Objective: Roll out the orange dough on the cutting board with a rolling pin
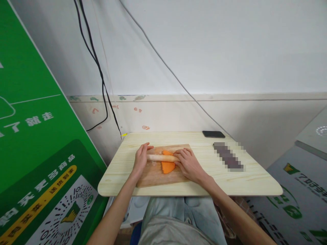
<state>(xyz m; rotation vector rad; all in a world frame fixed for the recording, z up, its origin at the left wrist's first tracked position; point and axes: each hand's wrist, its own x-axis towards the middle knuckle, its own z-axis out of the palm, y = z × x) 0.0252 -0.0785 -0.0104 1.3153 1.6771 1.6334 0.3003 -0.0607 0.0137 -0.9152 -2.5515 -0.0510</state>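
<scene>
A pale wooden rolling pin (155, 157) lies crosswise over a flat piece of orange dough (168, 167). Under both is a wooden cutting board (150, 179). My left hand (141, 158) holds the pin's left end, its fingers pointing away from me and its thumb side turned inward. Around the right end curl the fingers of my right hand (188, 164), hiding that tip. The dough shows on both sides of the pin, with an uneven edge toward me. Whitish smears mark the board near my left hand.
The board rests on a light wood-grain table (117, 173) against the wall. A black phone (214, 134) lies at the back right, with a pixelated dark item (228, 156) nearer me. Green signage (38, 136) stands left, a grey printed panel (293, 190) right. Cables (98, 64) hang behind.
</scene>
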